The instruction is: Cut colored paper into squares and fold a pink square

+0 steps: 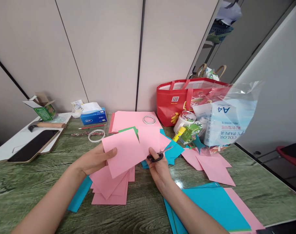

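While smaller pink pieces lie cut on the near side of the large pink stack, its sheets look whole. Nearer me than that stack, my left hand pinches a flat pink square; my right hand grips black-handled scissors and, overlap permitting, seemingly another pink piece.
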Demonstrator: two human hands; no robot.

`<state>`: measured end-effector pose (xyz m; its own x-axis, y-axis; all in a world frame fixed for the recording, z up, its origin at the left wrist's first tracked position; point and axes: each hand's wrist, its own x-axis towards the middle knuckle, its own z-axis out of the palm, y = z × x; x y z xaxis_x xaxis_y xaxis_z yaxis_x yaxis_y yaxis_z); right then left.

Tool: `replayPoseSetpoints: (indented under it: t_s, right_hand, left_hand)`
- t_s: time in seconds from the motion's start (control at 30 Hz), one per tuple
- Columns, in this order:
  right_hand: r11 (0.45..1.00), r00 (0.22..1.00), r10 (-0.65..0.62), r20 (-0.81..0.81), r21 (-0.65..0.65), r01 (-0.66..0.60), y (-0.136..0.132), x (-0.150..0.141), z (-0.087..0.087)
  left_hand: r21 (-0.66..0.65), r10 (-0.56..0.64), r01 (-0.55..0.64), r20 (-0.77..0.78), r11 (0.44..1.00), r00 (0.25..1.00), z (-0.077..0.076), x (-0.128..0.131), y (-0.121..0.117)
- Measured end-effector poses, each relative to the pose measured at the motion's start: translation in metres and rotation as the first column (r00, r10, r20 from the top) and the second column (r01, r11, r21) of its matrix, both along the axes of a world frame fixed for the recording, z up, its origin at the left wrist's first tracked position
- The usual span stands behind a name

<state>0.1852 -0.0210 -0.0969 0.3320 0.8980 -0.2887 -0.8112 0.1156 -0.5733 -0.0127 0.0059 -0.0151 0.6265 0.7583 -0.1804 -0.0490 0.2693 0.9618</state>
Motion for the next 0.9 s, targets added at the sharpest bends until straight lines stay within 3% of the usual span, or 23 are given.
replayPoseSetpoints:
  t_s: [0.07, 0.17, 0.37, 0.67, 0.73, 0.8, 0.83, 0.9]
  right_hand:
    - [0.999, 1.000, -0.024, -0.007, -0.025, 0.024, 0.001, 0.001, -0.002]
    - [0.999, 1.000, -0.010, -0.017, -0.034, 0.009, 0.002, 0.001, -0.003]
    - [1.000, 0.999, -0.022, 0.029, -0.006, 0.022, 0.000, 0.000, 0.003]
    - [0.994, 0.993, -0.059, 0.101, 0.095, 0.050, -0.001, -0.002, 0.013]
    - [0.993, 0.984, -0.014, 0.176, 0.119, -0.007, -0.004, -0.005, 0.014]
    - [0.978, 0.948, 0.099, 0.303, 0.147, -0.149, -0.009, -0.009, 0.015]
    - [0.954, 0.910, 0.182, 0.374, 0.159, -0.256, -0.013, -0.011, 0.016]
    - [0.855, 0.791, 0.367, 0.489, 0.159, -0.494, -0.022, -0.015, 0.017]
  left_hand:
    - [-0.016, -0.076, 0.077, 0.042, 0.997, 0.996, 0.002, 0.001, -0.002]
    - [-0.006, -0.122, 0.122, -0.060, 0.993, 0.991, 0.006, 0.006, -0.006]
    - [0.047, 0.054, -0.045, -0.223, 0.998, 0.973, 0.009, 0.006, -0.002]
    - [0.033, 0.195, -0.192, -0.142, 0.981, 0.970, 0.014, 0.000, 0.003]
    - [0.055, 0.233, -0.227, -0.127, 0.972, 0.964, 0.017, -0.003, 0.003]
    - [0.086, 0.264, -0.256, -0.104, 0.963, 0.959, 0.020, -0.007, 0.003]
    - [0.099, 0.278, -0.269, -0.088, 0.958, 0.957, 0.021, -0.008, 0.003]
    - [0.109, 0.289, -0.281, -0.063, 0.953, 0.955, 0.023, -0.009, 0.002]
